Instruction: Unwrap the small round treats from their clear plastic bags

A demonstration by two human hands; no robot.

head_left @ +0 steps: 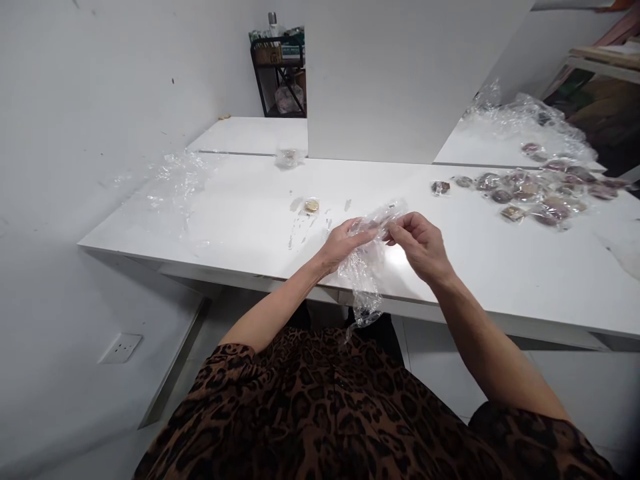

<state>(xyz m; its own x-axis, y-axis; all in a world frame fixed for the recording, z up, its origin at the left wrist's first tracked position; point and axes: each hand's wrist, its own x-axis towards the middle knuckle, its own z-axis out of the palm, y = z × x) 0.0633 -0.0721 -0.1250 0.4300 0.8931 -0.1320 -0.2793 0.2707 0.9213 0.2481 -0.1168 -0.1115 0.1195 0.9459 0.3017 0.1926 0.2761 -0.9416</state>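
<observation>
Both your left hand and right hand pinched plastic wrap; overhanging the table front edge, it could snag.

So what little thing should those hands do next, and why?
Perhaps the right hand should gather up the clear plastic: its loose end hangs past the near edge of the table, while the left hand holds the upper part.

I can read no text: the dark mark on the clear plastic I hold and the print on the cardboard box are too small.
</observation>
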